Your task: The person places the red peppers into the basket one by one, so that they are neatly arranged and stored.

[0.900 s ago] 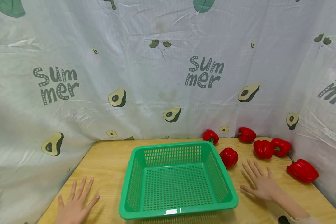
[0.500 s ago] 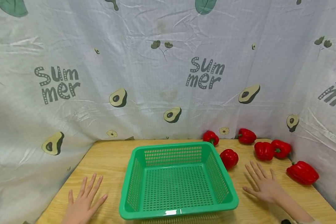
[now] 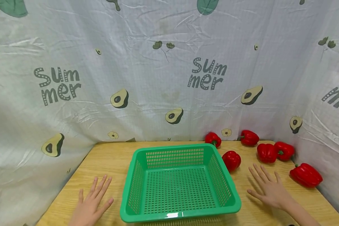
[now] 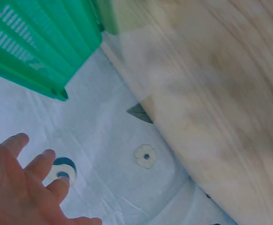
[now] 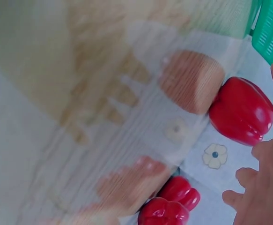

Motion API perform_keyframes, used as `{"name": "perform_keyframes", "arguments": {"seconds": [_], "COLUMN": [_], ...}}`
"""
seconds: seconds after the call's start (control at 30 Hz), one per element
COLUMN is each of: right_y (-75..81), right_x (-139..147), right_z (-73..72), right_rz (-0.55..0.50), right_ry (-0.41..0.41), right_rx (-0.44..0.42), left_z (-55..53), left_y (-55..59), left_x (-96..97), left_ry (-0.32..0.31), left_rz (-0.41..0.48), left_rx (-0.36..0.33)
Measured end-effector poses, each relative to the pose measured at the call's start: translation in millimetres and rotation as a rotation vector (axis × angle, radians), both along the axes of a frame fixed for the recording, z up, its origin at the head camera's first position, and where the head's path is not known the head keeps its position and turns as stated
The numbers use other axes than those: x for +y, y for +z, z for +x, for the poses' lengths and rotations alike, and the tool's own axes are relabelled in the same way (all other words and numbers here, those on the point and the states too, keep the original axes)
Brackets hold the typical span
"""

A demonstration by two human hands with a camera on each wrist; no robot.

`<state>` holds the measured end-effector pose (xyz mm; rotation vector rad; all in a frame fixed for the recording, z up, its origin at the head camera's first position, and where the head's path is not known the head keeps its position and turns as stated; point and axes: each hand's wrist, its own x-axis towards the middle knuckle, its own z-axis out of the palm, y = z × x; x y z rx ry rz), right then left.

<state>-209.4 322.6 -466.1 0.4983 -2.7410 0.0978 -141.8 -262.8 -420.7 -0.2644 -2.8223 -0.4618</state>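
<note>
A green plastic basket with slotted walls stands in the middle of the wooden table, and nothing lies in it. To its left my left hand is spread with straight fingers, holding nothing; the left wrist view also shows this hand with the basket's corner above it. Right of the basket, my right hand is likewise spread and holds nothing. Just beyond its fingers sits a red bell pepper beside the basket's wall. Another red bell pepper lies to the right of this hand.
Farther back lie more red bell peppers: one behind the basket's corner, one by the curtain, and two side by side, a nearer one and its neighbour. A printed curtain encloses the wooden table.
My left hand has shifted right, toward the basket, and slightly up. My right hand has drifted a little to the right. Basket and peppers stay in place.
</note>
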Motion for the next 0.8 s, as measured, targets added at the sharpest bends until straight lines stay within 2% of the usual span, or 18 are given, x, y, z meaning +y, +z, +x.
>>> {"name": "perform_keyframes", "arguments": {"seconds": [0.13, 0.27, 0.5, 0.63, 0.8], "right_y": [1.3, 2.2, 0.9, 0.9, 1.4], "right_x": [-1.1, -3.5, -6.1, -8.4, -13.0], "right_z": [-0.3, -1.3, -3.4, -4.4, -8.5], "right_rz": [-0.019, -0.033, -0.055, -0.063, -0.058], "right_ry": [0.024, 0.029, 0.056, 0.073, 0.08], "right_rx": [0.033, 0.037, 0.063, 0.086, 0.137], "left_z": [4.8, 8.0, 8.6, 8.6, 8.5], "left_y": [4.3, 5.7, -1.1, -8.1, -15.3], "left_x": [13.8, 24.5, 38.3, 44.6, 50.2], "left_ry": [-0.078, -0.143, -0.243, -0.269, -0.252], "left_rz": [0.027, 0.04, 0.028, -0.006, -0.094], "left_rx": [0.076, 0.113, 0.171, 0.226, 0.32]}}
